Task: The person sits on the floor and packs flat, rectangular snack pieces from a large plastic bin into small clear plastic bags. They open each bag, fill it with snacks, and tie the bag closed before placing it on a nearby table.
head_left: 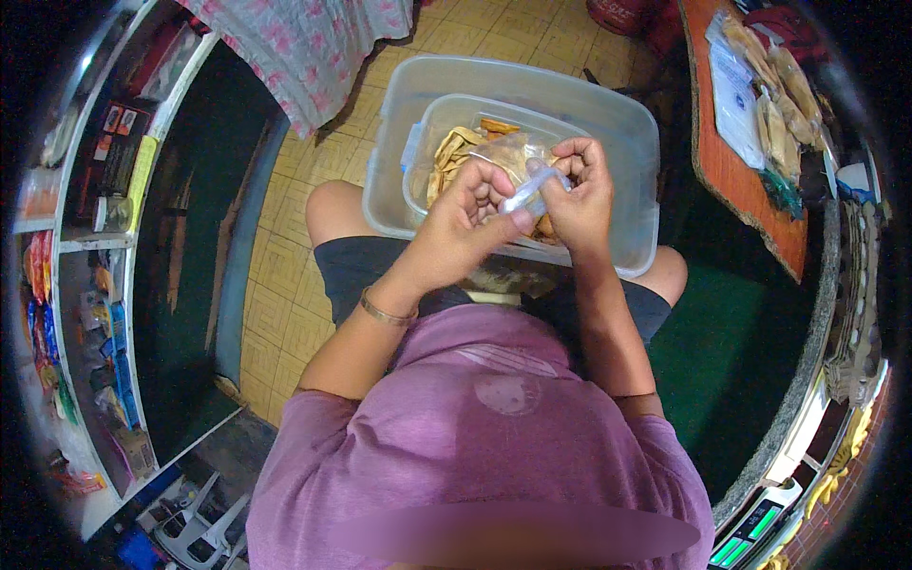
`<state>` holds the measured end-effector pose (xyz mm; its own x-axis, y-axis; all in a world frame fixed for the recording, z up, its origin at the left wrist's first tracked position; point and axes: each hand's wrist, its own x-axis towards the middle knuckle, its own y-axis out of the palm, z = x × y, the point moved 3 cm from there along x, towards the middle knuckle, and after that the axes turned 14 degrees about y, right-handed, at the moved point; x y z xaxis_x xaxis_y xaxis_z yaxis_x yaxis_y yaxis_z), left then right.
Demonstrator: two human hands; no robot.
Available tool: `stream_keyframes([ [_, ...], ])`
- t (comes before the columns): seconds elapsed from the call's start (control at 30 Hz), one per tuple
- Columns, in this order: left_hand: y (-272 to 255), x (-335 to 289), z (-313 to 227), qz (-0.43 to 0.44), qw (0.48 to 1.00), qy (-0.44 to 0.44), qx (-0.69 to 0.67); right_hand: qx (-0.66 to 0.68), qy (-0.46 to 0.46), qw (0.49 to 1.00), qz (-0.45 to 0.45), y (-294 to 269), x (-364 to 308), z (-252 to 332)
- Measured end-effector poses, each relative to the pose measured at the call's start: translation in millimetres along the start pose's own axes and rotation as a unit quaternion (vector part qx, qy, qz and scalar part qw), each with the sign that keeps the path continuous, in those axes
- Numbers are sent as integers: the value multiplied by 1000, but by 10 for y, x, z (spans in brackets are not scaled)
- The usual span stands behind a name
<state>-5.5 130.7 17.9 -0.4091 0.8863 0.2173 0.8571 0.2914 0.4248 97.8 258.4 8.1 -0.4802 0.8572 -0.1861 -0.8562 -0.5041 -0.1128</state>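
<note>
Between my two hands is a clear plastic bag (516,150), gathered at its mouth, over the tubs. The fingers of my left hand (467,204) are bent and pinch the gathered plastic. My right hand (583,201) grips the other side of the same bag, its thumb pressed on the twisted part. Below them, a smaller clear tub (414,160) holds long pale-yellow slices (450,152) that look like banana chips, with some darker orange pieces. That tub sits inside a large translucent tub (631,142) at my lap. My hands hide part of the slices.
On the right, a wooden table (708,157) bears several filled bags (781,123) and a flat pack of clear plastic (731,95). Stocked shelves (90,244) stand at left. A floral cloth (304,47) hangs at the far left. A digital scale (757,524) is at lower right.
</note>
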Motion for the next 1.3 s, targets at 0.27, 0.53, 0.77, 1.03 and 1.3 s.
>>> stream_keyframes([
  [0.27, -99, 94, -232, -56, 784, 268, 557, -188, -214, 958, -31, 90, -226, 158],
  [0.53, -82, 218, -452, -38, 756, 307, 577, -312, -333, 883, -112, 309, -227, 301],
  [0.77, -76, 133, -405, 106, 781, 207, 579, -236, 12, 972, 1, -31, -61, 229],
  [1.03, -70, 285, -495, 121, 771, 255, 570, -289, -72, 955, -16, 2, -33, 233],
  [1.3, 236, 358, -613, -21, 773, 313, 551, -198, -197, 958, -63, 156, -329, 511],
])
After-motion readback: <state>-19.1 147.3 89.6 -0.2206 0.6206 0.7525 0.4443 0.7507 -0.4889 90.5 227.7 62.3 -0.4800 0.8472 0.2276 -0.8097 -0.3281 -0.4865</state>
